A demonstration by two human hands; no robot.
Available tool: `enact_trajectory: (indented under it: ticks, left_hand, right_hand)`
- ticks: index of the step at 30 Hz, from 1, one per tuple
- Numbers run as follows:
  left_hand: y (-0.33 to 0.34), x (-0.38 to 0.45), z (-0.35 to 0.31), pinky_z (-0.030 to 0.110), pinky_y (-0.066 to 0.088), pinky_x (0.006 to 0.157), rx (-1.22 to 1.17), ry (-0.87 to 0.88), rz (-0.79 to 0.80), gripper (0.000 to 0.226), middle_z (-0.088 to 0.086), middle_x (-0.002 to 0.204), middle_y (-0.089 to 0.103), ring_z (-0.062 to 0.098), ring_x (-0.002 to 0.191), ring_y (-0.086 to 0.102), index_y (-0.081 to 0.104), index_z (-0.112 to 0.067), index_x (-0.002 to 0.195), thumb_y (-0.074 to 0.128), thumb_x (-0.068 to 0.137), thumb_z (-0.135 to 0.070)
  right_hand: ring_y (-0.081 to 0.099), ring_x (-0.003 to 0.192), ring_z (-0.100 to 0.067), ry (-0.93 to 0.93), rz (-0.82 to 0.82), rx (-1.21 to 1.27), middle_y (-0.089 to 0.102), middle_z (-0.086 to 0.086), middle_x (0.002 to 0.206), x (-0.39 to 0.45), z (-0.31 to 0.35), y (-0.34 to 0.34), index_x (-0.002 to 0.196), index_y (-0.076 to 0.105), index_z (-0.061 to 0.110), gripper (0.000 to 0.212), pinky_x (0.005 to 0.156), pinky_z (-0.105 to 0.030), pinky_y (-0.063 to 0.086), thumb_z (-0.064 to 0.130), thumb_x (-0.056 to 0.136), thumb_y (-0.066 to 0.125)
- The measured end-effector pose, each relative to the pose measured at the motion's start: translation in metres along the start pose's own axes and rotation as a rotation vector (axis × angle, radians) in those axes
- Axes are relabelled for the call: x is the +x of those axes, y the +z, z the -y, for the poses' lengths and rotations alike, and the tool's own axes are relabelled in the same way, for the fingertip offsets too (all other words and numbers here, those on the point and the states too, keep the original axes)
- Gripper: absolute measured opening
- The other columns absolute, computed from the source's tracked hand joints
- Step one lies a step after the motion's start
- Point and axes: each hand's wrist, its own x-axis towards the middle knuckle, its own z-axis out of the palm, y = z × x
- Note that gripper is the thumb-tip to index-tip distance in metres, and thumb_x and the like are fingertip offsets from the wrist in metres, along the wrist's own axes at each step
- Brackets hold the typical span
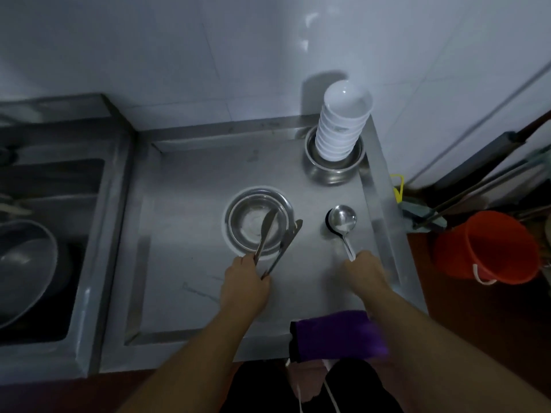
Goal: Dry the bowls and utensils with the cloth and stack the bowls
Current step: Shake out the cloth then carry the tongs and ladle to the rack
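My left hand (246,286) grips a bunch of metal utensils (280,236) by their handles, their tips reaching over a steel bowl (258,220) in the middle of the steel counter (185,234). My right hand (365,272) holds a steel ladle-like spoon (343,219) by the end of its handle, its round head just above the counter right of the bowl. A tall stack of white bowls (341,123) stands in a steel bowl (332,166) at the back right corner. A purple cloth (337,335) hangs over the front edge, under my right forearm.
A sink (44,234) with a large steel basin (24,269) in it lies to the left. An orange bucket (489,248) and mop handles (483,186) stand on the floor beyond the counter's right edge. A tiled wall rises behind.
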Motion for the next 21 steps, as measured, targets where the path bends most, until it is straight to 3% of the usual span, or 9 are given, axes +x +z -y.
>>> enact_trajectory:
  ticks: [4, 7, 13, 21]
  left_hand:
    - [-0.005, -0.033, -0.004, 0.045, 0.055, 0.092, -0.005, -0.039, -0.072, 0.039, 0.011, 0.116, 0.058, 0.028, 0.106, 0.06, 0.06, -0.007, 0.124, 0.068, 0.097, -0.035]
    - [-0.005, -0.067, -0.01, 0.039, 0.055, 0.088, -0.048, -0.092, -0.155, 0.039, 0.01, 0.115, 0.059, 0.025, 0.102, 0.061, 0.061, -0.008, 0.123, 0.069, 0.097, -0.036]
    - [-0.003, -0.147, -0.015, 0.04, 0.057, 0.087, -0.119, -0.221, -0.315, 0.03, 0.007, 0.107, 0.059, 0.022, 0.096, 0.06, 0.061, -0.011, 0.113, 0.07, 0.095, -0.034]
    - [-0.011, -0.25, 0.016, 0.037, 0.052, 0.078, -0.224, -0.462, -0.523, 0.026, 0.002, 0.105, 0.057, 0.022, 0.095, 0.059, 0.062, -0.019, 0.11, 0.069, 0.092, -0.036]
  right_hand:
    - [0.064, 0.094, -0.034, -0.134, 0.03, -0.099, 0.066, -0.015, 0.11, -0.016, -0.007, -0.017, 0.111, 0.06, 0.005, 0.023, 0.072, -0.036, 0.05, 0.021, 0.097, 0.055]
    - [0.06, 0.083, -0.027, -0.258, 0.07, -0.142, 0.065, -0.012, 0.108, -0.027, -0.011, -0.029, 0.104, 0.057, 0.008, 0.016, 0.061, -0.03, 0.04, 0.022, 0.098, 0.053]
    - [0.06, 0.076, -0.02, -0.52, 0.144, -0.205, 0.06, -0.004, 0.092, -0.064, -0.009, -0.047, 0.093, 0.053, 0.011, 0.008, 0.057, -0.031, 0.042, 0.019, 0.095, 0.053]
    - [0.049, 0.063, -0.014, -0.822, 0.278, -0.324, 0.055, -0.001, 0.079, -0.13, 0.013, -0.034, 0.074, 0.043, 0.013, 0.021, 0.051, -0.029, 0.033, 0.013, 0.09, 0.056]
